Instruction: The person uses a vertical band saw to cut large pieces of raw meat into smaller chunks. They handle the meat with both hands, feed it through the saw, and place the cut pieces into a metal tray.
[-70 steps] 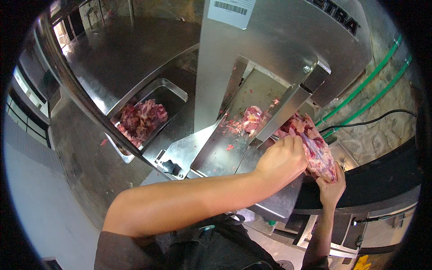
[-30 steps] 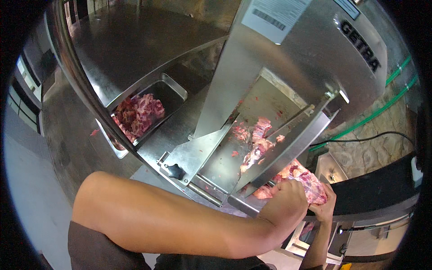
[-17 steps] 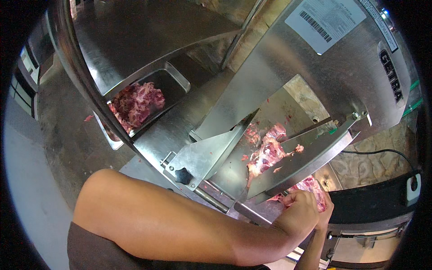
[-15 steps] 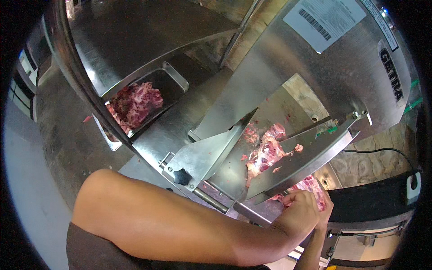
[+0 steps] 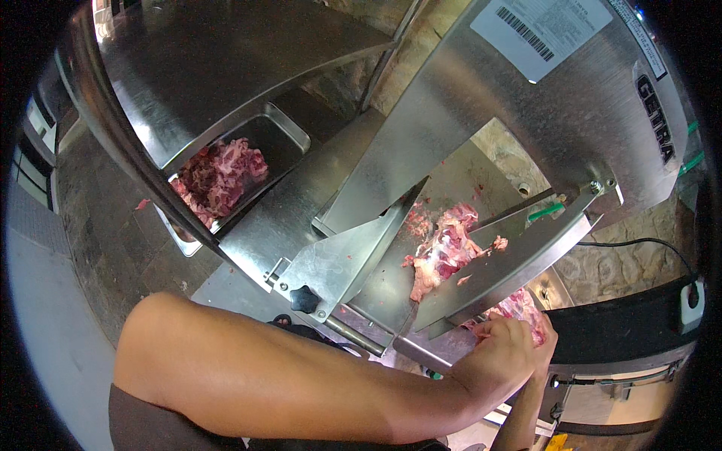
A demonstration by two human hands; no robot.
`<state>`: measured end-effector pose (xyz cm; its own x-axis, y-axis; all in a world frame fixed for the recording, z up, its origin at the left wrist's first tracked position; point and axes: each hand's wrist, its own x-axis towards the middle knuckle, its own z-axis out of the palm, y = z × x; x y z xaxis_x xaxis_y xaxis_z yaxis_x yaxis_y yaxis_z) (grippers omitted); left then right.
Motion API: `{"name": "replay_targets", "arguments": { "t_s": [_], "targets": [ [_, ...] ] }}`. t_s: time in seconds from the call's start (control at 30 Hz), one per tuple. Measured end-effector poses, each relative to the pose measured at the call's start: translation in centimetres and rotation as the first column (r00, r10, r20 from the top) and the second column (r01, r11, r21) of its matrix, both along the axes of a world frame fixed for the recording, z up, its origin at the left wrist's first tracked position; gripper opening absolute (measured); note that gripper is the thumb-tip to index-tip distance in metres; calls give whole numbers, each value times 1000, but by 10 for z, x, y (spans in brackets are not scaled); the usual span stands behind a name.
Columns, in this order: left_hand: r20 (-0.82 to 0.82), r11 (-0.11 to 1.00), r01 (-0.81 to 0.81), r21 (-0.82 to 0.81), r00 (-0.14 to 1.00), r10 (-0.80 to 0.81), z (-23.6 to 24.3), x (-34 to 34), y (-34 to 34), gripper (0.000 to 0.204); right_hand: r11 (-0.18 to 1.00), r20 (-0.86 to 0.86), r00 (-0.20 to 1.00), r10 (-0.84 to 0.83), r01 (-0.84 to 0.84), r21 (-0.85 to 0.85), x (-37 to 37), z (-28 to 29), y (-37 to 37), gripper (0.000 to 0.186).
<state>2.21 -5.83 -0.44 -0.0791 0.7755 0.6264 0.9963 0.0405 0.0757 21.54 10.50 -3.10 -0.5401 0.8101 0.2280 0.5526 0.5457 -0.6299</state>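
Note:
My left forearm crosses the view from the lower left, and my left hand (image 5: 498,352) is closed on a piece of raw meat (image 5: 519,304) at the right. My right hand (image 5: 543,347), partly hidden behind the left, curls around the right side of the same piece. The metal guide plate (image 5: 519,267) hides part of that meat. Across the plate, a second chunk of raw meat (image 5: 445,254) with pale fat lies on the steel table of a saw-like machine (image 5: 541,143). Small scraps lie around it. Neither hand touches this chunk.
At the left, a deep steel tray (image 5: 289,128) holds a heap of cut meat (image 5: 226,177). A black star-shaped knob (image 5: 304,299) sits on a bracket near my forearm. A dark cable (image 5: 639,242) runs along the stone wall. A steel shelf (image 5: 248,52) overhangs the far left.
Both hands keep their hold on the meat piece with hardly any movement. The whole view has shifted slightly. The chunk on the machine table shows a broader lower end.

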Motion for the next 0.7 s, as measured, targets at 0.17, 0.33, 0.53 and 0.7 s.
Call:
{"name": "replay_targets", "arguments": {
  "t_s": [0.17, 0.33, 0.53, 0.7],
  "targets": [
    [-63, 998, 55, 0, 996, -55, 0, -14, -7, 27, 999, -40, 999, -21, 20, -26, -2, 3, -3, 67],
    [-57, 999, 32, -21, 998, -33, -2, -16, 1, 27, 1000, -26, 999, -20, 20, -22, -4, 5, -2, 68],
    [-38, 992, 83, -96, 995, -87, -5, -12, 12, 27, 998, -80, 996, -28, 23, -60, -7, 6, -2, 68],
    [8, 993, 76, -92, 997, -75, -8, -12, 16, 25, 999, -66, 998, -19, 16, -41, -9, 4, 3, 66]
  ]
}}
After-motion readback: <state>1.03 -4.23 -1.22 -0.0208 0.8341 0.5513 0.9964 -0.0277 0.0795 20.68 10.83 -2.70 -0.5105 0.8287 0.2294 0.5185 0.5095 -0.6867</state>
